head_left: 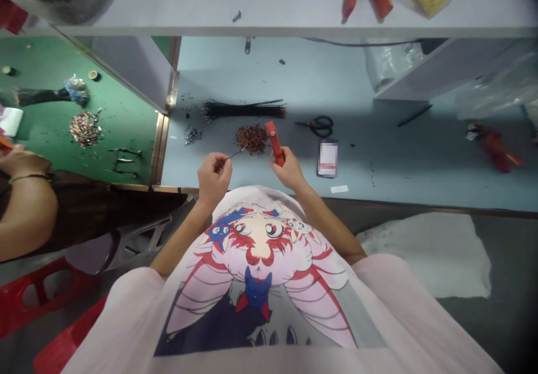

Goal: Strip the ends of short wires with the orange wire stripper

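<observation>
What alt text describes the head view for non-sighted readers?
The left hand pinches a thin wire and the right hand grips a flat red tool above a blue workbench, near a heap of reddish-brown bits, a bundle of black wires and black-handled scissors.

We have black-handled scissors (317, 126) lying on the pale blue workbench (260, 82) beside a packet with a blurred label (327, 158); on the green bench (126, 138) to our left sits a heap of small metal scraps (86, 129).
</observation>
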Available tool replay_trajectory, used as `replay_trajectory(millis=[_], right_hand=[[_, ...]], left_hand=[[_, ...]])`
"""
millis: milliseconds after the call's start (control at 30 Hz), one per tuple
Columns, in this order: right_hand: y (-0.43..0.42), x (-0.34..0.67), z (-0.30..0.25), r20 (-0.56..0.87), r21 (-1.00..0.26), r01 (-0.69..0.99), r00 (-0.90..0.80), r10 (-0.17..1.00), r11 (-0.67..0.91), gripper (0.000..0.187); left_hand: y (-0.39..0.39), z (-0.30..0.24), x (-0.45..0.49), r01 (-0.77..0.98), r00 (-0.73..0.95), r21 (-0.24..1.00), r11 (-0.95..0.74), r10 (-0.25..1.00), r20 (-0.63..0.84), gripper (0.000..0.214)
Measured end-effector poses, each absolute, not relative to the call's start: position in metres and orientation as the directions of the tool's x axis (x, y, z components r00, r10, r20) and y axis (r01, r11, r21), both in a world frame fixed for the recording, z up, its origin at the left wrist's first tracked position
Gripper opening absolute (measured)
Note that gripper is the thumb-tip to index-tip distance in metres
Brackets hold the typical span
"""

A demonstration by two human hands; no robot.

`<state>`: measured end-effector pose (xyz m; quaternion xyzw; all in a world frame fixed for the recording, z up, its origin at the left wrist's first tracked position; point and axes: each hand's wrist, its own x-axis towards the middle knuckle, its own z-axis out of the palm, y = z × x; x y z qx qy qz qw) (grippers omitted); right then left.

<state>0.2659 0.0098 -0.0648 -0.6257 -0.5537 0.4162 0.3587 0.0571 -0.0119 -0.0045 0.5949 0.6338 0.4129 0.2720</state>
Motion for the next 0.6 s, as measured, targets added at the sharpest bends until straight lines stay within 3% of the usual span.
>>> replay_trajectory(millis=[100,267,433,600], right_hand=[[-0.003,0.272,-0.06,-0.261,-0.964,0.074,-0.044,0.964,-0.257,0.032],[-0.016,0.28,-0.037,-0.392,-0.842,-0.304,-0.223,0.892,-0.446,0.039],[-0.027,0.285,-0.011,-0.332,-0.762,-0.348,-0.514,0.791,-0.547,0.035],[-0.035,0.282,0.001,-0.29,-0.728,-0.378,-0.586,0.756,-0.572,0.035]], left_hand=[[-0.008,-0.005,0.056,0.413,-0.17,0.911,-0.007,0.982,0.084,0.008],[0.0,0.0,0.068,0.204,-0.157,0.978,0.034,0.988,-0.002,0.009],[0.004,0.01,0.075,0.134,-0.15,0.991,0.029,0.989,-0.009,0.012],[0.0,0.016,0.076,0.256,-0.161,0.961,-0.101,0.976,0.145,0.011]])
